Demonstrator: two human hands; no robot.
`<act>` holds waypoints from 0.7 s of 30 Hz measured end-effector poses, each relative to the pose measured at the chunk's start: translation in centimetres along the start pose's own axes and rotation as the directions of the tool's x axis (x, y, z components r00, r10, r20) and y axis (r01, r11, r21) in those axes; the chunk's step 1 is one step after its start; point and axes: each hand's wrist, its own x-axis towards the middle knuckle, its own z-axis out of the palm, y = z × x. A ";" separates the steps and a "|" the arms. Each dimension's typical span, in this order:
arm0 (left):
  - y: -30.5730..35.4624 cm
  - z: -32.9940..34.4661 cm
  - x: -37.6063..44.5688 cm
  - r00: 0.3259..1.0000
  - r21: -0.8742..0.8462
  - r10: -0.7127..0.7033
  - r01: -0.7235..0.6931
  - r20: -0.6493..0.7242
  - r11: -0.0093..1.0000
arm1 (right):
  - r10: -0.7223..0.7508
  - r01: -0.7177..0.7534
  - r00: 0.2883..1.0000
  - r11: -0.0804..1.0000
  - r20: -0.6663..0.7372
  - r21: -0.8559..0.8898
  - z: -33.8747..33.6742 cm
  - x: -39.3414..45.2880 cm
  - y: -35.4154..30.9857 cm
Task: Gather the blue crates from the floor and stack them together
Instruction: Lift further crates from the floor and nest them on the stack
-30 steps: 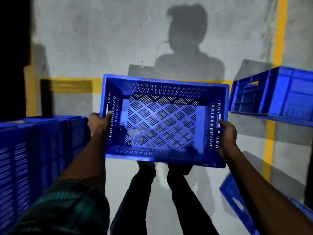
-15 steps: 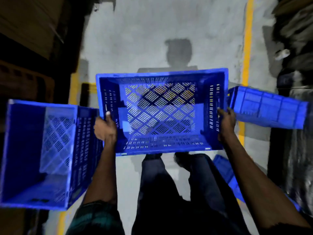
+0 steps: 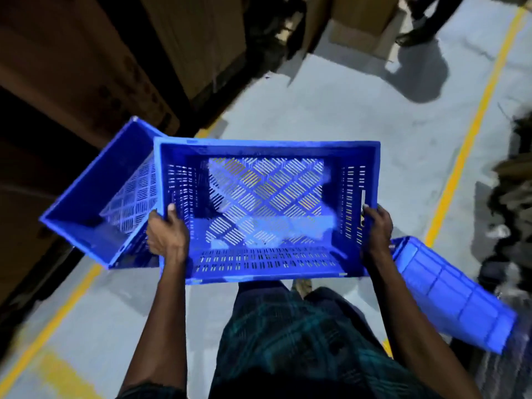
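Left hand and right hand clamp the crate's short walls, keeping it level. A tipped crate waits left; probably the stacking spot.

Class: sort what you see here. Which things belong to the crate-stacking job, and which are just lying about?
Part of the job: held crate; left hand; right hand; tilted crate on the left; crate on the floor at right.

Just lying about: cardboard boxes; yellow floor line; dark clutter at right.

The scene is dimly lit, the floor brightest toward one o'clock, shadows deepened at nine o'clock, edges blurred and bent.
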 end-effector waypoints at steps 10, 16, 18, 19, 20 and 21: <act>-3.5 -7.0 -4.9 0.978 -0.204 -0.050 0.008 -0.203 0.979 | -0.149 0.141 0.925 0.989 0.349 0.050 2.0 -1.9 -6.7; -4.5 -10.4 -4.8 0.949 -0.287 -0.093 0.002 -0.302 0.958 | -0.083 0.034 0.891 0.993 0.446 0.116 4.9 -3.3 -7.5; -5.1 -11.1 -4.7 0.938 -0.312 -0.126 0.020 -0.322 0.950 | -0.077 0.022 0.885 0.992 0.460 0.123 6.3 -4.4 -8.2; -5.4 -11.4 -4.5 0.932 -0.325 -0.145 0.032 -0.331 0.945 | -0.072 0.021 0.880 0.993 0.469 0.112 7.3 -4.8 -8.5; -5.9 -11.8 -4.3 0.927 -0.331 -0.160 0.042 -0.339 0.943 | -0.075 0.023 0.870 0.993 0.488 0.112 8.2 -5.3 -8.7; -6.4 -12.1 -4.0 0.923 -0.332 -0.177 0.057 -0.342 0.942 | -0.074 0.024 0.863 0.994 0.500 0.105 9.2 -5.8 -8.7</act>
